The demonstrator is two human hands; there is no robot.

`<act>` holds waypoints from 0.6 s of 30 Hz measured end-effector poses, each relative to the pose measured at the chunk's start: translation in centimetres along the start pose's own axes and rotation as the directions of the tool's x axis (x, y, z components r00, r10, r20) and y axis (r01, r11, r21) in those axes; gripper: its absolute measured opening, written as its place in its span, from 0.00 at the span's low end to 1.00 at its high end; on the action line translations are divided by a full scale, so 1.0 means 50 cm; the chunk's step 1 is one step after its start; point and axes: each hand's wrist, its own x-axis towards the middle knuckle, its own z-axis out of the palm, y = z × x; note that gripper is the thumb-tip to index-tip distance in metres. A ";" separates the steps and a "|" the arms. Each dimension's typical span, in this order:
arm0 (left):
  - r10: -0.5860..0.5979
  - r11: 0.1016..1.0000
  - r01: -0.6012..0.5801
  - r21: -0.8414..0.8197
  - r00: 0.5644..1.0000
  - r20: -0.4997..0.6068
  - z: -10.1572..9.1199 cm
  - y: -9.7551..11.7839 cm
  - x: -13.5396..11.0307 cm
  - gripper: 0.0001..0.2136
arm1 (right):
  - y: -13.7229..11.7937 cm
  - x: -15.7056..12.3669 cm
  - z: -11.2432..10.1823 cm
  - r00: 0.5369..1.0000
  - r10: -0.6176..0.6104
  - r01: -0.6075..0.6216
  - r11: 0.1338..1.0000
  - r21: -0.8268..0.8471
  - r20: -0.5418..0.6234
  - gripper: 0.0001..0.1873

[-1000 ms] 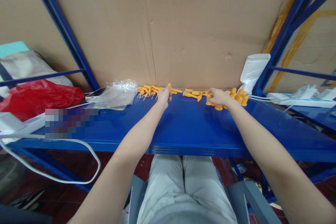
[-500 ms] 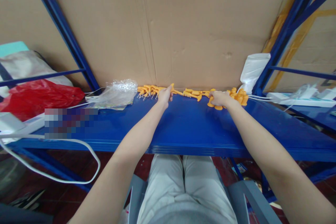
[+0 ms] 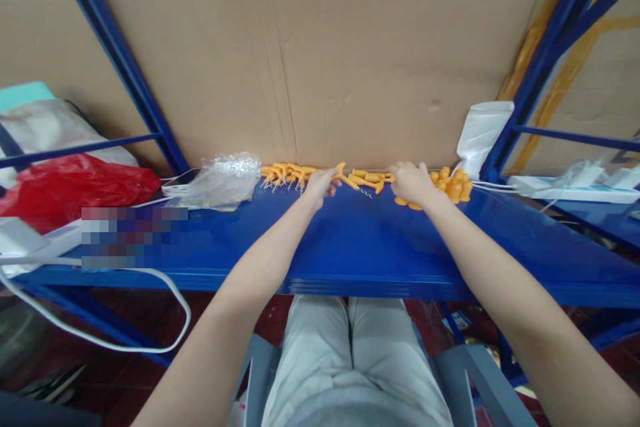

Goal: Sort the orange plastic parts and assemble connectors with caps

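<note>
Small orange plastic parts (image 3: 367, 179) lie in a row along the back of a blue metal shelf (image 3: 350, 247), against a cardboard sheet (image 3: 350, 60). My left hand (image 3: 321, 185) is closed on one orange part (image 3: 339, 171) whose end sticks up past my fingers. A group of orange parts with small springs (image 3: 281, 173) lies just left of it. My right hand (image 3: 411, 183) rests on the orange parts between the middle row and a heap of orange pieces (image 3: 454, 185) at the right; its fingers curl down over them, and what they grip is hidden.
A crumpled clear plastic bag (image 3: 220, 179) lies left of the parts. A red bag (image 3: 70, 183) and a white cable (image 3: 100, 340) are at far left. A white bag (image 3: 483, 133) leans on the right blue upright (image 3: 540, 60). My legs are below the shelf edge.
My left hand shifted slightly right with the orange part, which now tilts upward. My right hand moved left and back, onto the parts nearer the cardboard.
</note>
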 end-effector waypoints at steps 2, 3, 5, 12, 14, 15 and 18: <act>-0.015 1.000 0.014 0.017 0.999 0.042 0.006 0.002 -0.004 0.11 | -0.013 -0.002 -0.001 0.990 -0.118 0.124 0.989 0.081 -0.075 0.26; -0.020 1.000 0.019 0.023 0.998 0.063 0.008 0.004 -0.007 0.10 | -0.020 -0.002 -0.001 0.979 -0.178 0.189 0.975 0.120 -0.101 0.27; -0.021 1.000 0.018 0.024 0.994 0.105 0.013 0.006 -0.013 0.10 | -0.031 -0.001 0.002 0.948 -0.287 0.310 0.933 0.185 -0.140 0.27; 0.004 0.999 0.003 -0.036 0.981 0.192 0.017 0.007 -0.025 0.11 | -0.045 0.005 0.015 0.867 -0.460 0.498 0.818 0.288 -0.193 0.26; 0.010 0.999 -0.001 -0.049 0.982 0.191 0.018 0.007 -0.025 0.11 | -0.046 0.006 0.012 0.867 -0.464 0.498 0.818 0.289 -0.180 0.27; 0.015 0.998 -0.004 -0.057 0.981 0.192 0.019 0.008 -0.026 0.11 | -0.047 0.005 0.010 0.869 -0.465 0.495 0.820 0.287 -0.170 0.28; 0.017 0.997 -0.001 -0.082 0.981 0.196 0.021 0.010 -0.027 0.11 | -0.051 0.003 0.003 0.873 -0.465 0.488 0.825 0.286 -0.148 0.30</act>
